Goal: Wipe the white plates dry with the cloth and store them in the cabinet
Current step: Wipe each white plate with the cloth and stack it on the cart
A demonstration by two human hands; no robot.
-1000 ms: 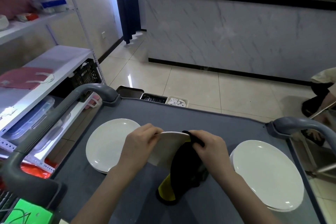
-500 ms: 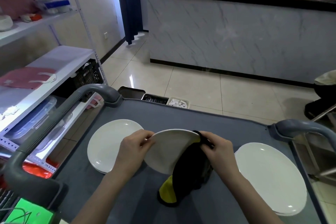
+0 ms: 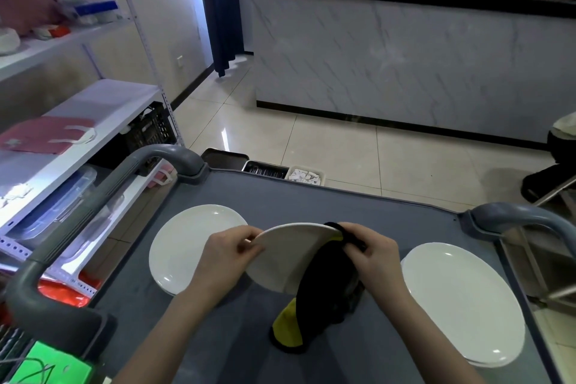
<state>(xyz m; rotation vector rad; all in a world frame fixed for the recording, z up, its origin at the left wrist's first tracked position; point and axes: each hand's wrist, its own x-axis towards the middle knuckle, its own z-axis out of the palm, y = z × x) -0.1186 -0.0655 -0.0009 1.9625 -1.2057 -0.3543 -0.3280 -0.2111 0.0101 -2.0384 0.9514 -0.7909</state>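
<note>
Since a second ago we are tipping the round white ceramic plate (image 3: 280, 256) more upright over the grey cart (image 3: 343, 206). Fingers of our left hand (image 3: 230, 254) are pinching its rim, and fingers of our right hand (image 3: 372, 254) are gripping the black-and-yellow cloth (image 3: 318, 299) over its edge. Likely risk: the rim slipping from so light a pinch.

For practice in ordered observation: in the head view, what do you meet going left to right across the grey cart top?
Left white plate → left hand → held white plate → right hand → right white plate. The cloth, overlapping plate and hand, is omitted.
</note>
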